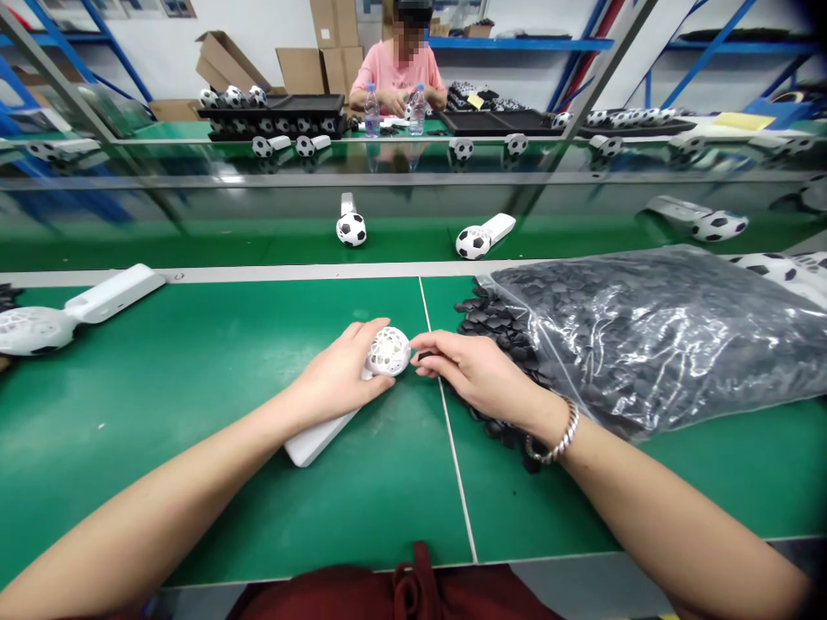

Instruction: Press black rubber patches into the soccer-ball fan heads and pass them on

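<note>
1. fingers of the left hand (pixel 336 375) curl in a closed grip around the round lattice head of a white plastic handheld fan (pixel 388 351), whose flat handle lies under the wrist on the green tabletop (pixel 226 387).
2. the right hand (pixel 471 370) sits just beside that head, thumb and forefinger in a narrow pinching grip on a small black piece (pixel 423 355) right at the lattice; the piece is mostly hidden.
3. a silver beaded bracelet (pixel 556 441) circles the right wrist.
4. under and beyond the right hand spreads a loose heap of black plastic pieces (pixel 497 323), beside the mouth of a clear plastic bag (pixel 646 336) full of the same.
5. at the far left edge lies a second white lattice-headed fan (pixel 77 310).
6. beyond the tabletop, a green belt (pixel 258 237) carries football-patterned fans (pixel 351 226).
7. across it sits a person in a pink shirt (pixel 397 73).
</note>
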`<state>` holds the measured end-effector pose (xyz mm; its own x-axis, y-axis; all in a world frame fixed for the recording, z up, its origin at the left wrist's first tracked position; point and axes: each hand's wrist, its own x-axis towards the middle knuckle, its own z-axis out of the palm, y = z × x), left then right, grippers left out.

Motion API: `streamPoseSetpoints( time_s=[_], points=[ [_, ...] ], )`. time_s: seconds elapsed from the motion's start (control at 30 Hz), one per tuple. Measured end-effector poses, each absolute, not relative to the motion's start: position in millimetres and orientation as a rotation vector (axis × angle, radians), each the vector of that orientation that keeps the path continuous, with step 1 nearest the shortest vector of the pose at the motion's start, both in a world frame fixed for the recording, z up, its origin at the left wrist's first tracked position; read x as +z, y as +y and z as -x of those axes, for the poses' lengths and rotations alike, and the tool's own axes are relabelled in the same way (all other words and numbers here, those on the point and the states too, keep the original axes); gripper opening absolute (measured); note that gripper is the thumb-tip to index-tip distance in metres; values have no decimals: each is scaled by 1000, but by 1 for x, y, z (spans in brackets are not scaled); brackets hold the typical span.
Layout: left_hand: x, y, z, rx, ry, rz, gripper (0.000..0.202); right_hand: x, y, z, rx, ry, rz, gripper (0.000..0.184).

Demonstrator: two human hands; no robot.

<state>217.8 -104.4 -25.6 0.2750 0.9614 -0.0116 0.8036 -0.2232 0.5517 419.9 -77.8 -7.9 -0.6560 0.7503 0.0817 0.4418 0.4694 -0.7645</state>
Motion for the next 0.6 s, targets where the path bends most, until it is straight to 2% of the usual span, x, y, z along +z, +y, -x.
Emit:
streamPoseSetpoints(
  time_s=[0.23,0.43,0.6],
  points=[
    [-26,-104,-218,478,1590,-2088,67,-11,-77,-419,596,-2294,827,11],
    [-26,-105,-218,499,1599,-2078,68,-21,-84,-410,923,-2198,924,7],
    [-26,-105,-219,505,1581,-2086,71,-29,-82,-405,910,-2174,909,4]
  ],
)
